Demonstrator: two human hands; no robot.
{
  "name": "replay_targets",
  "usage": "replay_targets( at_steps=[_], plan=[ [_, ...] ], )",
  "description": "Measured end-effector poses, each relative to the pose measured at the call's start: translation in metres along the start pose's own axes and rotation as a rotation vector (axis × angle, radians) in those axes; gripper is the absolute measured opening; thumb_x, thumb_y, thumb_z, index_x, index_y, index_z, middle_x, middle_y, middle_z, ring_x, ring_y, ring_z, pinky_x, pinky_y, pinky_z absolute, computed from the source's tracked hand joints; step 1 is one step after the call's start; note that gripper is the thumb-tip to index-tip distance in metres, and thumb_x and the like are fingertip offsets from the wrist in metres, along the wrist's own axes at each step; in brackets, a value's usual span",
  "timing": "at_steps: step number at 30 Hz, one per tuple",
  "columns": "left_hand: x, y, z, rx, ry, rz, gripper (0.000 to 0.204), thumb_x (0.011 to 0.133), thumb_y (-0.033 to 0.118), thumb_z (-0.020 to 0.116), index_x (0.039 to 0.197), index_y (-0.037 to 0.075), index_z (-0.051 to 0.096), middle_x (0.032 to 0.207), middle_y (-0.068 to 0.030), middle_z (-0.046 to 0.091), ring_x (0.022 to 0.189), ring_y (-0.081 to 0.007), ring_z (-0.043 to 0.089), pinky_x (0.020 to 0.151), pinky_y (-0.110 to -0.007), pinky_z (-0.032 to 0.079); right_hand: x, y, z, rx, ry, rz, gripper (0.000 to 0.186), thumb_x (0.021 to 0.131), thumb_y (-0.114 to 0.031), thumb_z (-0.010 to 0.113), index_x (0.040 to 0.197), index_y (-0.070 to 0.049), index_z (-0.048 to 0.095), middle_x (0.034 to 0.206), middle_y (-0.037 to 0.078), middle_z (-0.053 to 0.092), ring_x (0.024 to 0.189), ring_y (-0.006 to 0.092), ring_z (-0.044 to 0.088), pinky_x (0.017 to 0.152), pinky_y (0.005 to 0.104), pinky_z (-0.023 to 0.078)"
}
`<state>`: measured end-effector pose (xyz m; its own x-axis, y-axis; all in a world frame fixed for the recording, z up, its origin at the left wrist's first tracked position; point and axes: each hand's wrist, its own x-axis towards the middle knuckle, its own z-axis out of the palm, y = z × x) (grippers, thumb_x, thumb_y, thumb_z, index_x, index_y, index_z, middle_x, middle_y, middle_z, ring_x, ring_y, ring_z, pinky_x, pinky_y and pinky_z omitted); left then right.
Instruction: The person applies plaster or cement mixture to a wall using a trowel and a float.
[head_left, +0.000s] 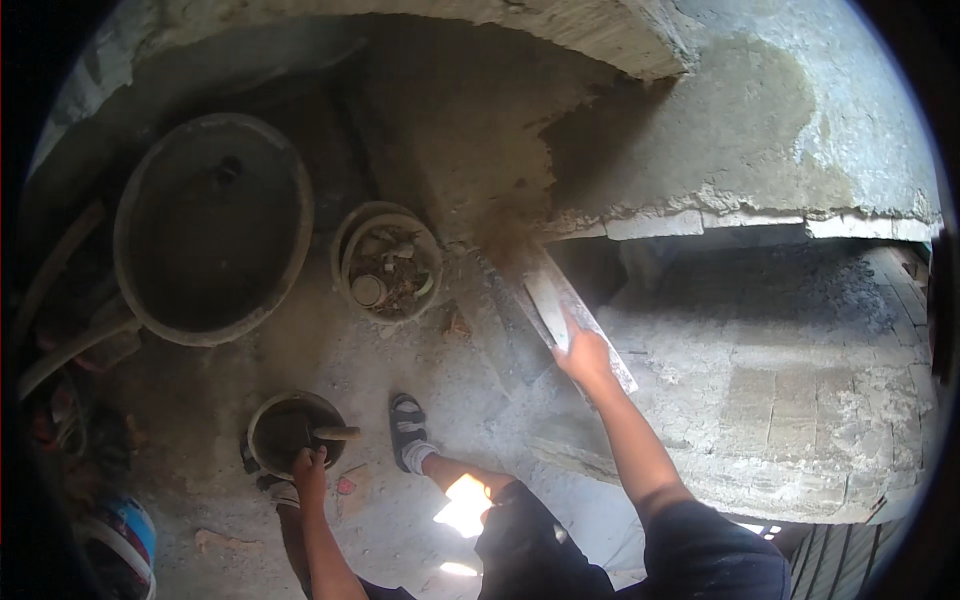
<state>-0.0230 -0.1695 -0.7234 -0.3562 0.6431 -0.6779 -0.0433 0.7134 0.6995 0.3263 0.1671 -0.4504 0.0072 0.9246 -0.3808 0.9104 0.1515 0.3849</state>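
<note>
Plainly apart, the two hands work well away from each other: the right hand (585, 357) is wrapped around the handle (545, 308) of a long, pale float (588, 325), which slants up and to the left by the lower edge of a rough grey wall (700, 150). The float's far end is blurred, so whether it touches the wall I cannot tell. Low on the left, the left hand (311, 461) grips the near rim of a round, dark bowl (262, 406), and a tool handle (337, 433) sticks out over the bowl's right side. One sandalled foot (408, 432) stands just right of the bowl; the other is partly hidden beneath it. Farther out, a debris bucket (436, 262) holds rubble and a pale round piece, and near it on the left stands a big round tub (205, 338) with something dark inside. To the right of the float lies a broad, curved masonry surface (760, 330), cracked and dusty. Sunlight (463, 507) falls brightly by the person's knee, and a blue and white container (135, 535) sits at the lower left.
</note>
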Motion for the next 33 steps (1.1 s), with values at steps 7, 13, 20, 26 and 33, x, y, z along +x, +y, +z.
replay_targets(
  at_steps=[7, 13, 20, 26, 33],
  plan=[
    [-0.011, 0.0, 0.004, -0.021, -0.03, -0.016, 0.038, 0.088, 0.027, 0.062, 0.072, -0.004, 0.047, 0.065, -0.0167, 0.046, 0.063, -0.0295, 0.041, 0.064, -0.041, 0.037, -0.021, 0.024, -0.073, 0.29, 0.694, 0.129, 0.085, 0.074, -0.008, 0.063, 0.15, -0.014, 0.025, 0.115, 0.03, 0.06, 0.096, 0.0392, 0.065, 0.082, 0.0408, 0.053],
    [-0.02, 0.001, 0.013, -0.051, -0.045, -0.017, 0.037, 0.088, 0.026, 0.063, 0.071, -0.003, 0.047, 0.063, -0.0154, 0.046, 0.061, -0.0276, 0.042, 0.062, -0.04, 0.038, 0.047, -0.004, -0.06, 0.162, 0.512, 0.129, 0.095, 0.07, -0.016, 0.07, 0.151, -0.016, 0.02, 0.083, 0.023, 0.066, 0.078, 0.0405, 0.065, 0.069, 0.0444, 0.052],
    [-0.021, -0.007, 0.007, 0.003, -0.039, -0.033, 0.037, 0.088, 0.027, 0.063, 0.071, -0.002, 0.048, 0.064, -0.0153, 0.049, 0.061, -0.0293, 0.044, 0.063, -0.04, 0.039, 0.058, -0.044, 0.002, -0.008, 0.052, -0.037, 0.092, 0.073, -0.025, 0.072, 0.15, -0.021, 0.023, 0.085, 0.022, 0.067, 0.084, 0.0393, 0.066, 0.078, 0.046, 0.052],
    [-0.02, -0.003, 0.005, -0.056, -0.035, -0.045, 0.038, 0.088, 0.028, 0.063, 0.072, -0.003, 0.049, 0.065, -0.0155, 0.048, 0.063, -0.0287, 0.045, 0.064, -0.04, 0.039, -0.02, -0.027, -0.064, 0.446, 0.353, 0.105, 0.084, 0.074, -0.01, 0.065, 0.149, -0.019, 0.029, 0.123, 0.027, 0.057, 0.112, 0.0378, 0.059, 0.093, 0.0409, 0.049],
    [-0.015, -0.021, 0.007, -0.063, 0.002, -0.04, 0.038, 0.088, 0.027, 0.063, 0.073, -0.004, 0.048, 0.065, -0.0151, 0.048, 0.063, -0.0283, 0.044, 0.064, -0.04, 0.038, -0.012, 0.051, -0.042, 0.138, 0.563, 0.157, 0.09, 0.073, -0.011, 0.069, 0.15, -0.021, 0.024, 0.085, 0.026, 0.065, 0.078, 0.042, 0.064, 0.07, 0.045, 0.051]
  ],
)
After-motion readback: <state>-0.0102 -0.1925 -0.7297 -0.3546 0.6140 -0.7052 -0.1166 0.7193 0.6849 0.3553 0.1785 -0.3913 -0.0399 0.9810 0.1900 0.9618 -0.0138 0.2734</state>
